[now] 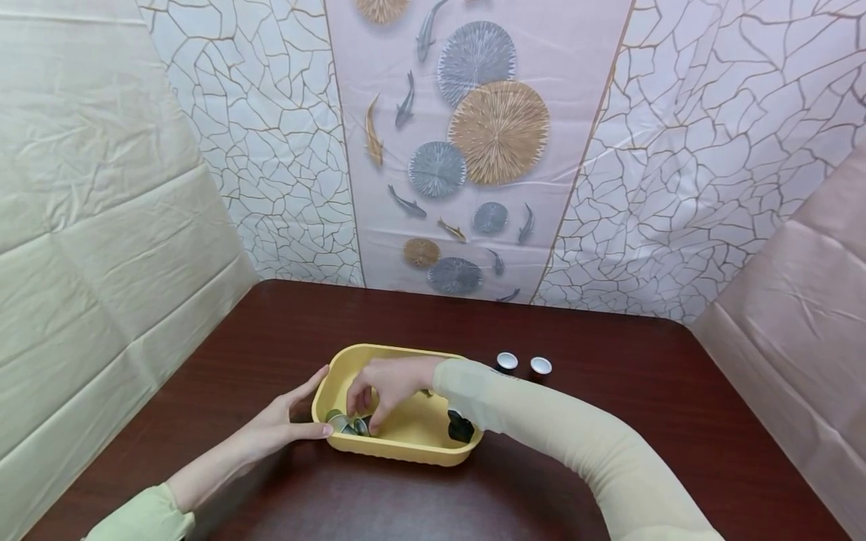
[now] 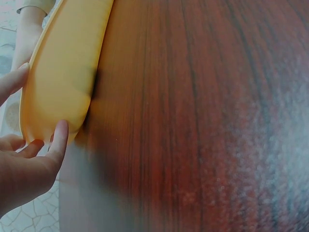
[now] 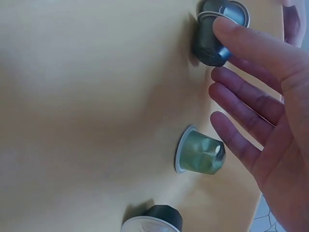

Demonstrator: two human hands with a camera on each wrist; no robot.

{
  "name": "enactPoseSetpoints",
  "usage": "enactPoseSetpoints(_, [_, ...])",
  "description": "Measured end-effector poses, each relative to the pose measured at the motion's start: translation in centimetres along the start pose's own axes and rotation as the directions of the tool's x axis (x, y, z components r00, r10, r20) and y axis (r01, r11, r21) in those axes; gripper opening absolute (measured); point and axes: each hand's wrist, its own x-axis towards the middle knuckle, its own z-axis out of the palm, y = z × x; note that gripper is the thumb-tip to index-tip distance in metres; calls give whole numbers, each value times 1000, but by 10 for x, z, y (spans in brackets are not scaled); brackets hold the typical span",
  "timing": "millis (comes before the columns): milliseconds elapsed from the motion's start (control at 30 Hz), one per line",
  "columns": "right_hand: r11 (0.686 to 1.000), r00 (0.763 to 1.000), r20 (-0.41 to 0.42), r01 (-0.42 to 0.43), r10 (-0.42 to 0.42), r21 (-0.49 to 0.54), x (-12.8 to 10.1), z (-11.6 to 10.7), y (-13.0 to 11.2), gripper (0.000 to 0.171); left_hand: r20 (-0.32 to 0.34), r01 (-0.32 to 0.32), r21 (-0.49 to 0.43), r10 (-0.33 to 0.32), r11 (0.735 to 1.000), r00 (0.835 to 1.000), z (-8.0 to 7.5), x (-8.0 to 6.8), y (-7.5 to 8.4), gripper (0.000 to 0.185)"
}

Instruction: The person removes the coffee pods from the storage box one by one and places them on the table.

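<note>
A yellow plastic bin sits on the table. My left hand steadies its left end with fingers extended, thumb on the near wall and the other fingers along the end. Reaching inside, my right hand pinches a dark coffee capsule between thumb and index finger, the index partly hidden behind it. Another capsule lies against that one. A green capsule lies on its side below the right hand's loose fingers. A black capsule with a pale lid shows at the lower edge of the right wrist view.
Two white-lidded capsules stand on the dark wood table behind the right forearm. Black capsules lie at the bin's right end, partly covered by the sleeve. Patterned cloth hangs around the table.
</note>
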Motion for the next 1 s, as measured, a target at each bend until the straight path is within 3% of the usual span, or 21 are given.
enactPoseSetpoints(367, [999, 999, 26, -40, 41, -36, 3, 6, 4, 25, 7, 3, -5, -3, 1000, 1000, -1, 1, 2, 96])
enactPoseSetpoints(533, [1000, 1000, 11, -29, 29, 6, 2, 5, 5, 23, 6, 6, -13, -6, 1000, 1000, 0, 0, 2, 96])
enactPoseSetpoints(833, [994, 997, -76, -5, 13, 111, -6, -4, 9, 25, 3, -6, -21, 6, 1000, 1000, 1, 0, 0, 96])
enactPoseSetpoints(1000, [990, 990, -132, -30, 49, 139, -14, -12, 11, 24, -5, -6, -18, 6, 1000, 1000, 1, -1, -1, 96])
